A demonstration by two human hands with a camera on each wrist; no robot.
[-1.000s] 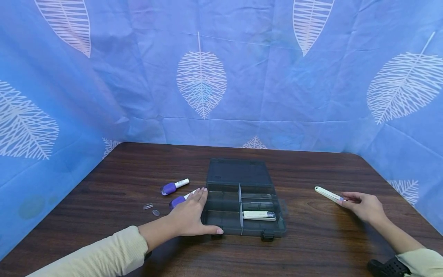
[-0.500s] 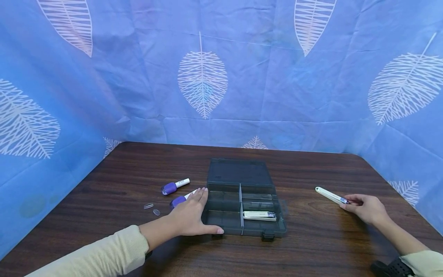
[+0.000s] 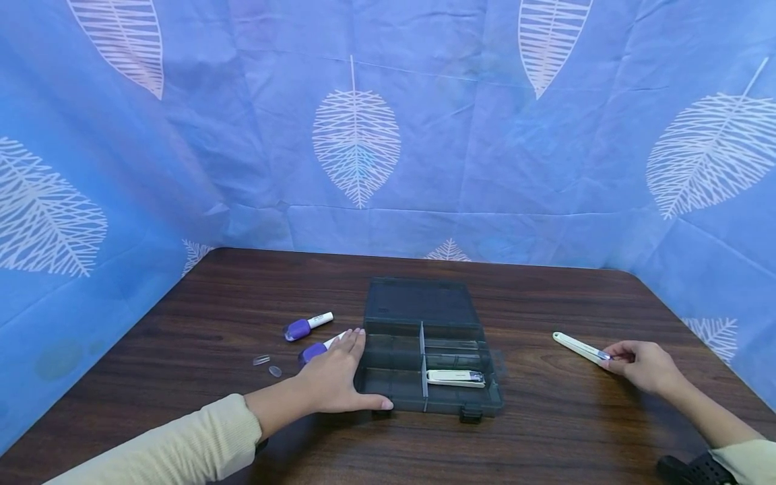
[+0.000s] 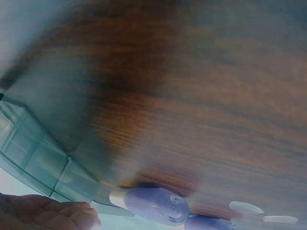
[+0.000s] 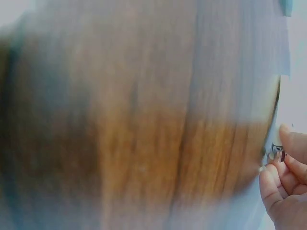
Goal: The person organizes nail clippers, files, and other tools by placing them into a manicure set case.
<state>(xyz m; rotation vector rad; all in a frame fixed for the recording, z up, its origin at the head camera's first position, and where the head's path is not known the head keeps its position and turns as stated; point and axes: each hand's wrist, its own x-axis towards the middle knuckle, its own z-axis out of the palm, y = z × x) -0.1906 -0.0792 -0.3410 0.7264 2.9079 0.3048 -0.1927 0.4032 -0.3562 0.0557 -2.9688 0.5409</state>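
Observation:
My left hand [image 3: 332, 378] rests against the left side of a dark see-through compartment box [image 3: 419, 304]. Its fingers lie nearly straight along the side, with the thumb spread at the front edge. The box's lid lies back. Inside, at front right of the divider, is a white nail clipper [image 3: 455, 378]. Out to the right, my right hand [image 3: 644, 367] pinches the metal end of a second white nail clipper [image 3: 576, 345] between thumb and fingers. That clipper [image 5: 284, 103] appears at the edge of the right wrist view; whether it touches the table I cannot tell.
Left of the box lie two purple nail polish bottles with white caps, one farther back [image 3: 298, 329] and a nearer one [image 3: 312, 352] partly behind the left hand. Two small clear nail-shaped pieces [image 3: 261, 360] lie beside them. A blue leaf-patterned cloth [image 3: 424, 155] hangs behind the table.
The right hand's fingertips have shifted slightly on the clipper's metal end, and the clipper has moved a little nearer. The left hand and box look unchanged.

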